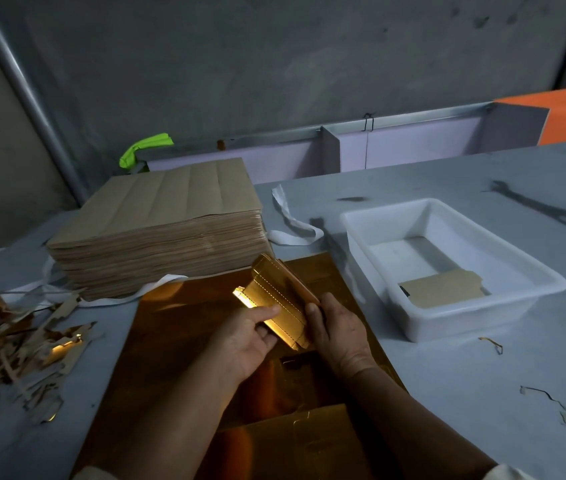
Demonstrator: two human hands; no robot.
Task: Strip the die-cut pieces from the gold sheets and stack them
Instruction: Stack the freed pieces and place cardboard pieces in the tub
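**Item 1. Die-cut pieces (279,296).** A small bundle, gold face up, with dotted crease lines. It is held tilted just above the gold sheets (177,327), between both hands.

**Item 2. Left hand (250,336).** The thumb lies on top of the bundle's near left edge and the fingers are beneath it, pinching it.

**Item 3. Right hand (337,336).** The fingers are curled round the bundle's right edge, gripping it.

**Item 4. White tray (551,282).** It stands on the worktop (482,375) to the right, well apart from the bundle. It holds one flat brown piece (444,289), probably an earlier stripping laid face down.

**Item 5. Brown sheet stack (156,220).** A tall stack behind the gold sheets, with white strapping (292,223) lying loose beside it.

**Item 6. Offcut pile (21,344).** Trimmings heaped at the left edge of the worktop.

**Condition notes (judgement).** The bundle is held only by its edges, so a slackened pinch could let the pieces fan out or slide onto the sheets and lose their alignment. Squeezing too hard might fold them along the dotted creases. Slivers still clinging to an edge could be carried into the tray. The foil face looks likely to scuff if dragged across the worktop.
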